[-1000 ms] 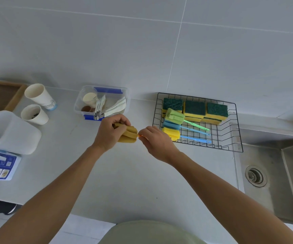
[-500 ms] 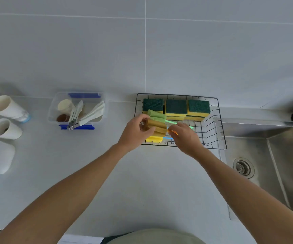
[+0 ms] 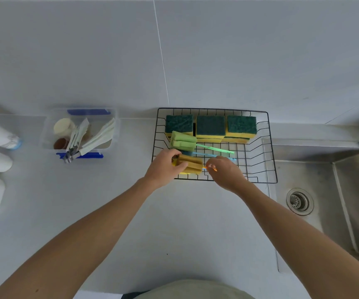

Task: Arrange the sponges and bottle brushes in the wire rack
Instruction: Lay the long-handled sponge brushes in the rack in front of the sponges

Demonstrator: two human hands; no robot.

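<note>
A: Which step?
B: Seating the last brush (image 3: 190, 164) at the rack's (image 3: 267, 147) near left: left hand (image 3: 163, 169) wraps its head, right hand (image 3: 226, 171) pinches the handle.
A: Next?
B: Probably lower it level, then let go.

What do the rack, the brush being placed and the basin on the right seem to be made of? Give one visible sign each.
Wire rack: thin metal wire, likely black-coated; open grid.
Tan bottle brush: soft foam head, ribbed and matt; its orange handle looks like translucent plastic.
Sink: probably stainless steel; brushed grey sheen.
</note>
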